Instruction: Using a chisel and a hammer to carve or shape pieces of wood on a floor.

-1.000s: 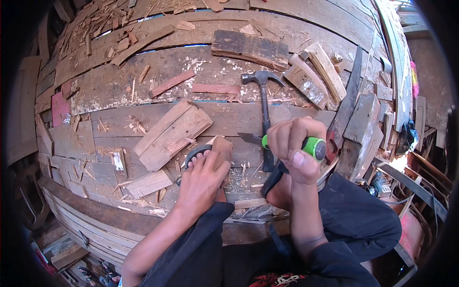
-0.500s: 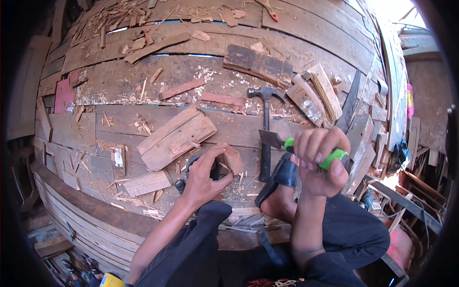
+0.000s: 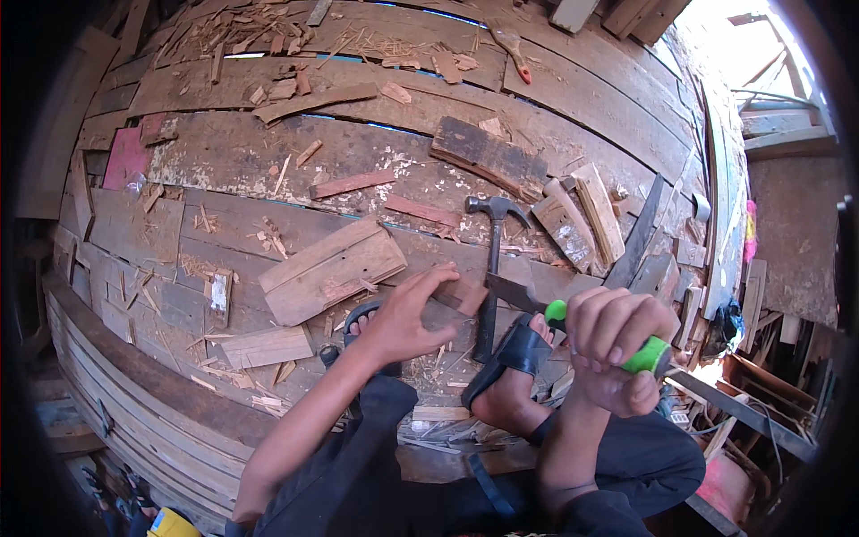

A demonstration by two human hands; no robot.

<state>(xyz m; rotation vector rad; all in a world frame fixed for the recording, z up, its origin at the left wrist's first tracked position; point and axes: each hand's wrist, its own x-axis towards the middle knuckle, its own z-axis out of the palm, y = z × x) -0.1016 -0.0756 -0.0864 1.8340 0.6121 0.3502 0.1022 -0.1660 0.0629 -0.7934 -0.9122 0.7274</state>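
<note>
My right hand [image 3: 617, 345] is wrapped round the green and black handle of a chisel [image 3: 514, 291]. Its dark flat blade points left, with the end close to the right side of a small wood block [image 3: 467, 295]. That block leans, partly behind my left hand [image 3: 407, 313]. The left fingers and thumb are spread apart, the fingertips at the block's upper edge; whether they touch it I cannot tell. Just beyond the blade lies a claw hammer [image 3: 490, 268] on the planks, its head away from me. A thick wood block [image 3: 335, 268] lies left of the hand.
My sandalled feet [image 3: 510, 358] flank the work spot. A wooden hand plane [image 3: 565, 224], a saw blade [image 3: 640, 233] and a dark board [image 3: 488, 157] lie at the right and far side. Chips and offcuts litter the plank floor [image 3: 295, 201]; a paintbrush [image 3: 508, 45] lies far off.
The small block has tipped to the right, and my left fingers have opened from around it. My right hand with the chisel has moved lower and to the right in view. The view has also shifted.
</note>
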